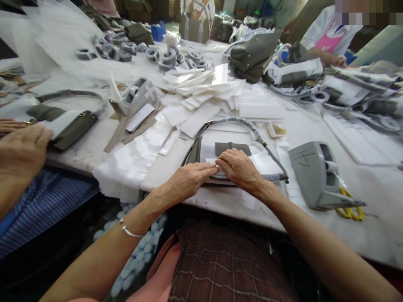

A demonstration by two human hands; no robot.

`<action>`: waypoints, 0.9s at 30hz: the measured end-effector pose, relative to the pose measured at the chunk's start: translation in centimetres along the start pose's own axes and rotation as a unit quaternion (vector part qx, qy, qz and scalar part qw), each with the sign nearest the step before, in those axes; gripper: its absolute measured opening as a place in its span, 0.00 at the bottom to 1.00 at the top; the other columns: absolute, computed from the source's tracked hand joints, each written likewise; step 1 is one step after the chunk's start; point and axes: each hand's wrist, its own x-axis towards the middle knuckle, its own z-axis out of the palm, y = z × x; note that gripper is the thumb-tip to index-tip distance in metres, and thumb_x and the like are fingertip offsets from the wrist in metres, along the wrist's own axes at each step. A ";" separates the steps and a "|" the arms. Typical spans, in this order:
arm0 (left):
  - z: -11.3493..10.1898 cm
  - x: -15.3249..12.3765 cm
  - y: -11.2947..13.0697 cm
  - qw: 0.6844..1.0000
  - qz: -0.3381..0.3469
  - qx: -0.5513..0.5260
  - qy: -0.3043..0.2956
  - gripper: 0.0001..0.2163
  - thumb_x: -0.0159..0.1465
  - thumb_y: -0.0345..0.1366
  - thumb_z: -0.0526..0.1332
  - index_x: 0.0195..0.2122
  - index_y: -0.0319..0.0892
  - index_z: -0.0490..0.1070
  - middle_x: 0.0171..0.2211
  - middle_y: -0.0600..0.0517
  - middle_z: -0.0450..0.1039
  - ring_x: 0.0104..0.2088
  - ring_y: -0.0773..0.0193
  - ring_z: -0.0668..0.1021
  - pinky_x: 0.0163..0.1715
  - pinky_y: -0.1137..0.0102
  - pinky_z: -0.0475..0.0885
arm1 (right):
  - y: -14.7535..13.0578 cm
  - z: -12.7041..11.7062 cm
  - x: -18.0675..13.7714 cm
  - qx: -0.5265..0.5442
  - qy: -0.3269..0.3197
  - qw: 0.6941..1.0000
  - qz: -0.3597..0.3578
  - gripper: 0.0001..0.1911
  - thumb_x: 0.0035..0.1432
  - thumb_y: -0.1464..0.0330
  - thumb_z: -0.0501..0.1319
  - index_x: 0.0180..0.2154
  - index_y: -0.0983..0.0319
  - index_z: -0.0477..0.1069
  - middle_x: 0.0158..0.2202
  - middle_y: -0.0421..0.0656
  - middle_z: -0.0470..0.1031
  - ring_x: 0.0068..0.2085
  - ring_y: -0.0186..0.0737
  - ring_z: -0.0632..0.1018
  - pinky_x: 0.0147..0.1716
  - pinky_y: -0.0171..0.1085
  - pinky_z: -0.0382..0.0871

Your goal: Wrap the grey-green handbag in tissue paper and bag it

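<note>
At your far left, a co-worker's hand [28, 144] rests beside a second handbag [74, 130], well apart from you. Next come a grey tape dispenser [143, 94] with greyish strips [118, 134] lying beside it, then thin white sheets [129, 165] that hang over the near edge of the counter [378, 235]. Your left hand [200, 172] reaches in from there, fingers straight and together, laid on the near side of your handbag [233, 147] and not closed round anything that shows. The bag lies directly in front of you near the counter's edge, its long axis running left to right, its wrapped handle [241, 121] arching away from you. Your right hand [237, 165] is nearer its middle, fingers bent over the white wrap [270, 165]; you cannot tell here whether they pinch it. The two hands meet at the fingertips, so each covers part of the bag's near side. Beyond the handle is a heap of white slips [204, 90]. To your right stands another dispenser [305, 167], near the bag's right end and limiting room there, with yellow-handled scissors [351, 212] partly behind it.
</note>
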 end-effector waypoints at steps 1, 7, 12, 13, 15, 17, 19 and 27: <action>0.1 -0.1 0.1 1.000 -0.002 0.001 0.001 0.18 0.70 0.26 0.51 0.59 0.39 0.68 0.57 0.46 0.73 0.57 0.64 0.75 0.59 0.67 0.71 | -0.1 -0.4 -0.6 0.033 0.020 0.999 -0.004 0.14 0.70 0.66 0.53 0.33 0.62 0.72 0.33 0.43 0.74 0.37 0.40 0.71 0.40 0.39 0.59; 0.8 -0.9 0.7 1.000 -0.006 0.025 0.018 0.17 0.70 0.27 0.53 0.59 0.39 0.67 0.58 0.46 0.72 0.60 0.61 0.72 0.61 0.62 0.70 | -2.2 -0.3 -5.4 0.079 0.081 0.988 -0.103 0.11 0.69 0.68 0.55 0.34 0.62 0.72 0.34 0.44 0.75 0.40 0.42 0.72 0.44 0.42 0.63; 0.9 -1.3 0.5 0.999 0.002 0.042 0.006 0.18 0.71 0.28 0.52 0.61 0.38 0.64 0.59 0.45 0.70 0.62 0.60 0.69 0.62 0.61 0.68 | -3.3 1.5 -5.8 0.034 0.072 0.989 -0.126 0.10 0.67 0.71 0.55 0.37 0.61 0.74 0.38 0.44 0.77 0.43 0.44 0.71 0.46 0.44 0.62; 0.8 -1.4 0.5 0.999 0.007 0.048 -0.001 0.18 0.71 0.29 0.52 0.62 0.38 0.63 0.60 0.44 0.69 0.63 0.60 0.68 0.62 0.61 0.68 | -3.3 1.7 -5.5 0.028 0.074 0.990 -0.119 0.10 0.67 0.71 0.55 0.38 0.61 0.75 0.38 0.45 0.77 0.42 0.44 0.70 0.45 0.44 0.62; 0.6 -1.7 0.5 0.997 0.015 0.067 -0.024 0.20 0.71 0.29 0.52 0.64 0.38 0.61 0.62 0.44 0.67 0.64 0.59 0.66 0.64 0.59 0.65 | -3.1 1.7 -5.1 0.026 0.070 0.991 -0.115 0.09 0.67 0.70 0.55 0.39 0.61 0.75 0.38 0.45 0.77 0.41 0.44 0.70 0.44 0.44 0.62; 0.5 -1.9 0.7 0.994 0.019 0.100 -0.046 0.22 0.71 0.30 0.52 0.66 0.38 0.58 0.64 0.43 0.64 0.66 0.57 0.64 0.65 0.57 0.63 | -2.7 1.5 -5.0 0.046 0.059 0.989 -0.128 0.09 0.67 0.70 0.56 0.39 0.60 0.75 0.38 0.45 0.77 0.41 0.44 0.70 0.43 0.44 0.63; 0.5 -2.2 1.0 0.988 0.018 0.142 -0.063 0.23 0.71 0.30 0.52 0.67 0.38 0.56 0.65 0.43 0.62 0.66 0.54 0.63 0.65 0.54 0.62 | -2.4 1.2 -5.3 0.090 0.066 0.985 -0.134 0.08 0.67 0.70 0.56 0.40 0.60 0.75 0.39 0.44 0.77 0.41 0.42 0.72 0.44 0.43 0.65; 1.1 -1.5 2.2 0.967 0.019 0.251 -0.048 0.19 0.70 0.28 0.52 0.62 0.33 0.63 0.60 0.39 0.67 0.61 0.48 0.69 0.60 0.54 0.66 | -2.0 2.3 -5.6 0.017 0.089 0.994 -0.067 0.28 0.61 0.70 0.61 0.62 0.61 0.63 0.58 0.49 0.71 0.60 0.51 0.67 0.60 0.51 0.59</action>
